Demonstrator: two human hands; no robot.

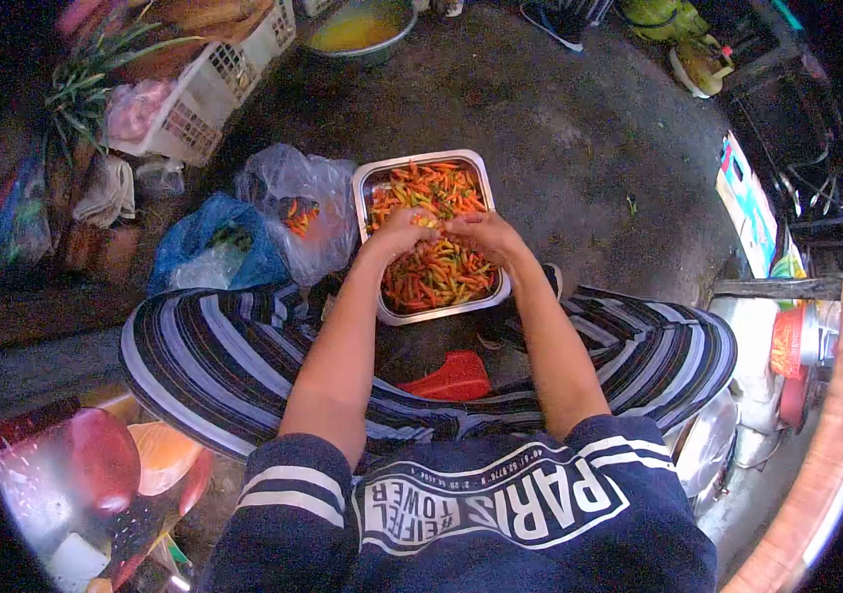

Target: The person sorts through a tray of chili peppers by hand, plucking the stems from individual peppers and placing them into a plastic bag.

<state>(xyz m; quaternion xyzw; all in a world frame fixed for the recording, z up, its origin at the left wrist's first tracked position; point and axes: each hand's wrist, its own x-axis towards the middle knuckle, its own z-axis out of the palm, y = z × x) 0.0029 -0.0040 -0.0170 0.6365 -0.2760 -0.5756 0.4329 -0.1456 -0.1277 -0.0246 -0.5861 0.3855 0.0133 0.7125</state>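
A rectangular metal tray sits on the floor before me, filled with small red, orange and green chili peppers. Over its middle, my left hand is curled around a few pale yellow-orange chili peppers. Close beside it, my right hand has its fingertips pinched together at what looks like a chili pepper, mostly hidden by the fingers. The two hands nearly meet at the fingertips. A clear plastic bag left of the tray holds more orange chili peppers.
Left of the tray lies a blue plastic bag with something green inside. A white plastic crate and a basin of yellowish contents stand farther back. A red plastic object lies between my legs, under the striped cloth.
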